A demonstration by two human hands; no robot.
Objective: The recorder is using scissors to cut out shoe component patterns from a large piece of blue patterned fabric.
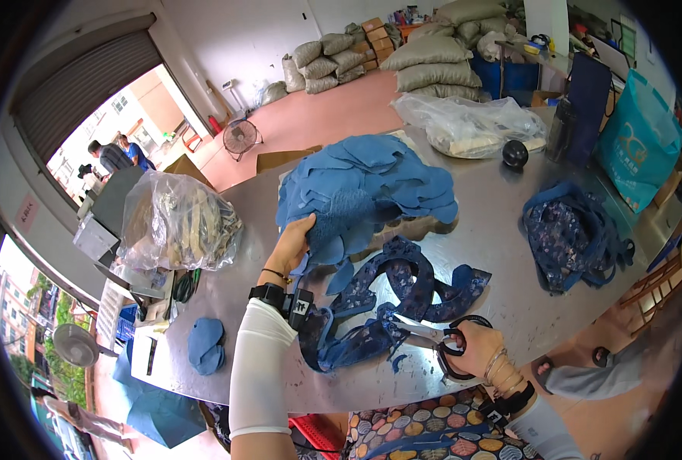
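My left hand (298,239) is at the near left edge of a heaped pile of blue fabric pieces (372,180), its fingers closed on the edge of a piece. Black-handled scissors (442,343) are in my right hand (475,349), fingers through the loops. Their blades point left, close to the dark blue floral fabric strips (356,341) that lie curled in front of the pile. Whether the blades touch the cloth I cannot tell. Small blue scraps lie beside the strips.
On the metal table (268,368) lie a small blue stack (206,346) at left, a clear bag of pale pieces (180,222), and a floral bundle (575,238) at right. Behind are a black ball (514,154), dark bottle (562,130) and teal bag (642,142). Another person's feet (544,372) show at right.
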